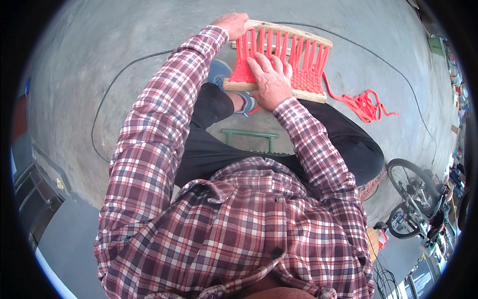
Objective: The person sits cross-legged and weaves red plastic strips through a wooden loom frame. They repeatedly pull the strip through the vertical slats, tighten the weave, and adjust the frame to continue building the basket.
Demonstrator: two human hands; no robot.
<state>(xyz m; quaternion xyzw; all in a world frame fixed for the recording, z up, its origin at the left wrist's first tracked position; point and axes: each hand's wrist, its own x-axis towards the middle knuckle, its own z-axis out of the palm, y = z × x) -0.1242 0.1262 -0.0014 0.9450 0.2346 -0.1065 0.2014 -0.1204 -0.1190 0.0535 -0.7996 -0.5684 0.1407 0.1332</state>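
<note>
A small wooden stool frame [318, 39] lies tilted across my legs, with red cloth strips [269, 42] stretched between its far and near rails. Along the near side the strips form a dense red weave [307, 79]; toward the far rail they run loose with gaps. My left hand [233, 25] is closed around the frame's far left corner, its fingertips partly hidden. Spread over the middle of the weave, my right hand [271, 82] lies with its fingers stretched toward the far rail. A loose tail of red strip [366, 105] trails from the frame's right side onto the floor.
Beneath me shows a green metal bar of a seat [251, 133]. A dark cable [117, 79] curves over the grey concrete floor around the frame. To the right stands a bicycle [416, 192], with clutter along the right wall. A blue shoe [219, 72] is beside the frame.
</note>
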